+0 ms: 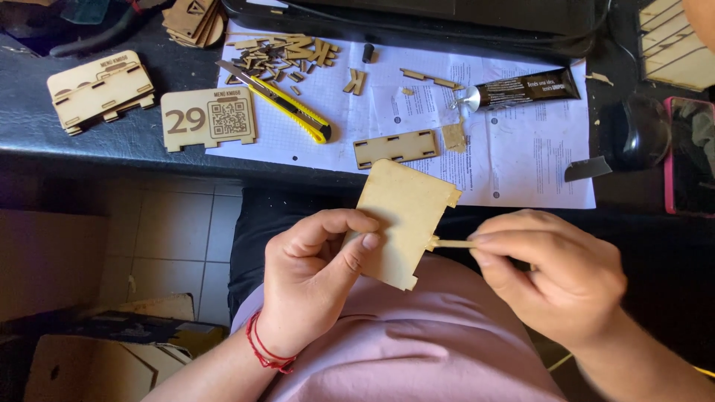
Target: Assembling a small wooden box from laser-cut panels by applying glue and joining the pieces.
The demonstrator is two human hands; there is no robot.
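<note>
My left hand [313, 279] pinches the wooden panel [402, 222] near my lap, right hand [555, 279] pinching a thin stick [450, 243] against its right edge, slotted strip [395, 147] on the table [112, 141] unjoined.

The person wore a pink top [417, 342] and dark trousers [283, 216], with a thin red string bracelet [267, 351] (looped twice) on the left wrist.

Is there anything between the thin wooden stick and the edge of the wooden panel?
Nothing visible. The right hand holds the thin stick, whose tip already touches the edge of the wooden panel gripped by the left hand.
</note>
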